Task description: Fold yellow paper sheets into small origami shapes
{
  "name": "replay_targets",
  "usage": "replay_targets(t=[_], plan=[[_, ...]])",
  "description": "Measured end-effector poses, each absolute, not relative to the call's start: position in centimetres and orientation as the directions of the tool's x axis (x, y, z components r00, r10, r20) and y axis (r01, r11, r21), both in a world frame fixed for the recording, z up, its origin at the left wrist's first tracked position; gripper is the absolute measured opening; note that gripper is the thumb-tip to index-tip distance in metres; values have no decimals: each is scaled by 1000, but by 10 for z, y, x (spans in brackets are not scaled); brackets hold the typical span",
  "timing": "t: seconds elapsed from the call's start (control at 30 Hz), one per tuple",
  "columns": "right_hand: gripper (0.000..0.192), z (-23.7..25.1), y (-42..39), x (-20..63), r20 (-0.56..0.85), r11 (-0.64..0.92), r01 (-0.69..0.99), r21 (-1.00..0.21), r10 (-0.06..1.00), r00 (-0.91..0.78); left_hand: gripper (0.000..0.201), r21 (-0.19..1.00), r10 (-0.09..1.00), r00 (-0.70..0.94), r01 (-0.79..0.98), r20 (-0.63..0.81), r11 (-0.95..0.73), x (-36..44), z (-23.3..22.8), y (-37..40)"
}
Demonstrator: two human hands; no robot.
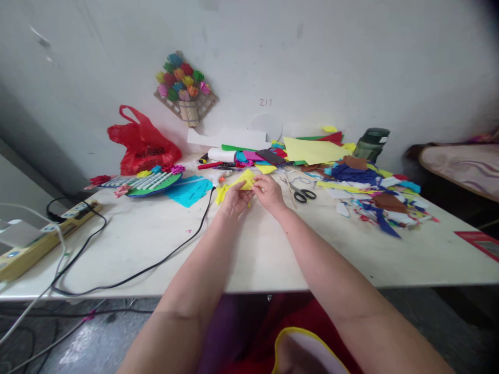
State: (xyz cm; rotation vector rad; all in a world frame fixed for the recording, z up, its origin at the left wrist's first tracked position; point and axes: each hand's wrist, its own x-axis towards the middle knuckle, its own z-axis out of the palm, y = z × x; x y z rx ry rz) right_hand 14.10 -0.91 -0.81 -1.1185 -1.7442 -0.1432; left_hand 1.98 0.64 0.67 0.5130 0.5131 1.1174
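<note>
My left hand (236,199) is closed around a piece of yellow crepe paper (245,178) near the middle of the table. At the paper's right edge, my right hand (268,192) pinches it with thumb and fingers. A frilled end of the yellow paper sticks out to the left of my left hand. Black-handled scissors (304,195) lie just right of my right hand, with a thin wooden stick (290,190) between them. Behind my left hand is a glue gun (219,179), partly hidden, its black cord running toward me. Blue paper sheets (191,190) lie to its left.
Colourful paper scraps (374,192) spread over the right side, before a green bottle (372,144). A red plastic bag (144,143) and a round green craft piece (154,183) stand at left. The power strip (50,234) and black cord (171,254) cross the left side.
</note>
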Motion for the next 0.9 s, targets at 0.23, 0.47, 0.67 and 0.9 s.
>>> replay_targets(t=[0.23, 0.47, 0.67, 0.9], plan=[[12, -9, -7, 141, 798, 547, 723, -421, 603, 9, 16, 642, 930, 347, -687, -121, 340, 21, 8, 5], [11, -11, -5, 140, 788, 541, 701, -465, 614, 49, 17, 654, 933, 344, -684, -101, 323, 22, 7, 3], [11, -11, -5, 140, 794, 525, 715, -462, 604, 69, 17, 662, 926, 374, -679, -60, 317, 20, 3, 5], [12, -10, -3, 141, 793, 527, 705, -475, 604, 82, 14, 749, 917, 394, -628, 69, 213, 20, -4, 7]])
